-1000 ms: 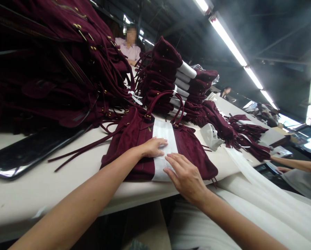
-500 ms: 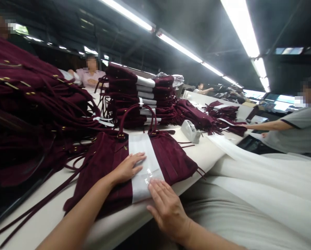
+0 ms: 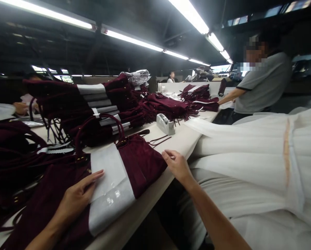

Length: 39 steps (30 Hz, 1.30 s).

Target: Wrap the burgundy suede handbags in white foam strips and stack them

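A dark maroon suede-like handbag (image 3: 142, 163) lies on the table with its looped handles pointing away from me. A white wrap band (image 3: 107, 173) runs around its middle, with shiny pieces of clear tape near the lower part. My left hand (image 3: 77, 196) rests on the bag and the band's left edge, fingers stretched out. Beside the bag's right corner, my right hand (image 3: 178, 166) is raised with loosely bent fingers, and nothing shows in it. Past that hand stands a grey tape dispenser (image 3: 165, 124).
Behind the bag rises a stack of banded maroon bags (image 3: 67, 99). More bags (image 3: 12, 149) lie to the left. White sheeting (image 3: 249, 163) billows along the table's right side. A co-worker in a grey shirt (image 3: 264, 83) reaches to bags farther along the table.
My right hand has left the band and moved away to the bag's right corner. My left hand stays on the bag near the band's left edge. The view has turned right.
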{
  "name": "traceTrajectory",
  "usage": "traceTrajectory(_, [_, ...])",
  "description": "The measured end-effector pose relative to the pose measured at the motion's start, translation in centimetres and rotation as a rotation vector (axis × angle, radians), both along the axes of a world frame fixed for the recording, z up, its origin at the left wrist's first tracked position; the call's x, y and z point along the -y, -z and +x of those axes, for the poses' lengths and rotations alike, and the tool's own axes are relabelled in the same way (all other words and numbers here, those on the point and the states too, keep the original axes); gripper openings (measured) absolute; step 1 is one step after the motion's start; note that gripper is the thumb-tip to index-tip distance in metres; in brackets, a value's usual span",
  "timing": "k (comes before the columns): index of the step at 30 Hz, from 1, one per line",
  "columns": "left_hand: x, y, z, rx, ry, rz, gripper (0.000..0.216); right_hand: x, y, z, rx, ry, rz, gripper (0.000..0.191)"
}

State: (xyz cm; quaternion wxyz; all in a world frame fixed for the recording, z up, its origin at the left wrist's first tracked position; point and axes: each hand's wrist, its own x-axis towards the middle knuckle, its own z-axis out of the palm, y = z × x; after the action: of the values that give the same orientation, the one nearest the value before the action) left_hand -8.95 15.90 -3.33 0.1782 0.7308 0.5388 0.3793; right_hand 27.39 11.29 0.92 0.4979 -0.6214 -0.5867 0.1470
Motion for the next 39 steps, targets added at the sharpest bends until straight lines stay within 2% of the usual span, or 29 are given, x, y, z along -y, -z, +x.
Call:
traceTrajectory(2, [0.3,-0.2,-0.3,-0.005,-0.062,0.042,0.042,-0.9,-0.2,-0.3,0.070,-0.044,-0.086,0.044])
traceTrajectory(5, [0.8,-0.3,-0.6,-0.025,-0.121,0.017,0.036,-1.1,-0.8,-1.7,0.298,0.056,-0.073,0.041])
traceTrajectory(8, [1.1,-0.3,-0.7,-0.051,-0.127,-0.050,0.035,-1.1,-1.7,-3.0,0.471,0.086,-0.119,0.037])
traceTrajectory(11, [1.3,-0.2,-0.6,-0.052,-0.121,-0.062,0.039,-1.3,-2.5,-3.8,0.523,0.047,-0.193,0.029])
traceTrajectory(13, [1.3,-0.1,-0.6,-0.047,-0.114,-0.042,0.039,-1.5,-2.4,-3.9,0.444,0.046,-0.184,0.027])
traceTrajectory(15, [1.3,0.1,-0.6,-0.047,-0.098,-0.031,0.038,-1.6,-1.5,-3.8,0.262,0.065,-0.136,0.026])
traceTrajectory(19, [1.1,0.7,-1.0,-0.033,-0.075,-0.061,0.040,-2.3,2.5,-3.3,-0.235,0.122,-0.079,0.027])
traceTrajectory(22, [1.0,1.0,-1.2,0.006,-0.055,-0.077,0.042,-2.7,4.6,-3.0,-0.370,0.168,-0.109,0.033])
traceTrajectory(27, [1.7,0.8,-0.9,-0.001,-0.043,-0.045,0.041,-1.8,3.9,-3.0,-0.002,0.180,-0.256,0.040])
traceTrajectory(30, [3.0,0.4,-0.8,-0.030,-0.070,0.000,0.036,-1.2,4.1,-2.7,0.148,0.184,-0.169,0.051])
traceTrajectory(32, [4.3,0.0,-0.9,-0.051,-0.130,0.051,0.034,-1.5,4.9,-2.3,0.150,0.167,-0.134,0.058])
traceTrajectory(35, [6.6,-0.4,-1.4,-0.104,-0.290,0.201,0.034,-2.5,6.4,-1.1,0.173,0.137,-0.260,0.057])
traceTrajectory(39, [9.2,-0.9,-3.1,-0.260,-0.446,0.415,0.034,-3.8,6.7,0.5,0.454,-0.012,-0.378,0.049])
